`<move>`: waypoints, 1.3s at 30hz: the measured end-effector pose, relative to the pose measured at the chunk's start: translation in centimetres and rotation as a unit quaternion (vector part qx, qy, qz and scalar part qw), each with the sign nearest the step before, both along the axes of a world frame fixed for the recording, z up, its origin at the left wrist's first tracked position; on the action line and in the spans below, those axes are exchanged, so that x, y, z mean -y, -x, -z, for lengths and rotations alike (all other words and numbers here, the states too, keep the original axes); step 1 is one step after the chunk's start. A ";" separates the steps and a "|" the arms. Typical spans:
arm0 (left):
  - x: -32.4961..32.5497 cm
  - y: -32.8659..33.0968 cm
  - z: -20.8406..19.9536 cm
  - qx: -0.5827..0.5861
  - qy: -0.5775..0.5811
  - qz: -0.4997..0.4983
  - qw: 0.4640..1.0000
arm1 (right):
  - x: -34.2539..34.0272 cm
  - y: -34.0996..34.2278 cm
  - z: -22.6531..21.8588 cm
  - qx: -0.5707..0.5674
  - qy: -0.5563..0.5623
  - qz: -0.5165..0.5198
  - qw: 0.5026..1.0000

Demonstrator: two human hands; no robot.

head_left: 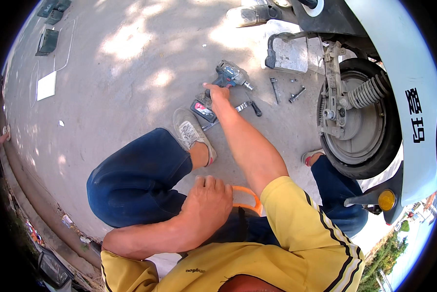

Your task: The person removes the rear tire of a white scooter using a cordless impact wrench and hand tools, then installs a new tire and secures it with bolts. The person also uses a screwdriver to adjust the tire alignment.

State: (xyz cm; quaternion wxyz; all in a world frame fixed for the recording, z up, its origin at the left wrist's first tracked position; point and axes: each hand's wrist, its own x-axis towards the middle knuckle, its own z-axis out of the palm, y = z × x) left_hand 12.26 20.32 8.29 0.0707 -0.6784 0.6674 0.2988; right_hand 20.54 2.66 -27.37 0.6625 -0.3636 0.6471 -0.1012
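Note:
My right hand [216, 93] is wrapped round the handle of a cordless impact wrench [232, 74], low over the ground ahead of my shoe. The tool's socket end points right, toward the scooter wheel. Its battery [204, 110] shows below my wrist. Under my right forearm lies a metal hand tool with a black grip [256, 109]. My left hand [208, 202] is closed near my lap, knuckles up; its fingertips are hidden, so anything inside cannot be seen. The scooter's wheel [362, 136], with brake parts and a spring shock absorber [369, 92], stands at the right.
A socket tool [275, 91] and several small metal parts lie near a bolt [297, 95]. Behind them is a pale block [289, 53]. A clear bottle [247, 15] lies farther back. Dark boxes [47, 42] and a white sheet [46, 86] are at the far left. An orange rim [250, 193] shows beneath me.

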 end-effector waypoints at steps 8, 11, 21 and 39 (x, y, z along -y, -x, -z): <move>3.9 -2.1 2.0 0.082 0.076 -0.013 0.994 | 2.1 6.6 -5.9 -0.017 0.028 -0.052 0.998; 7.4 -3.2 2.3 0.086 0.063 -0.036 0.994 | 4.3 13.3 -8.8 0.004 0.004 -0.090 0.996; 19.0 -2.7 11.6 -0.344 -0.064 -0.398 0.848 | 0.4 25.8 -19.4 0.212 0.086 0.036 0.973; 22.2 12.5 27.0 -0.552 -0.089 -0.652 0.512 | -6.1 35.9 -14.5 0.026 0.163 0.123 0.979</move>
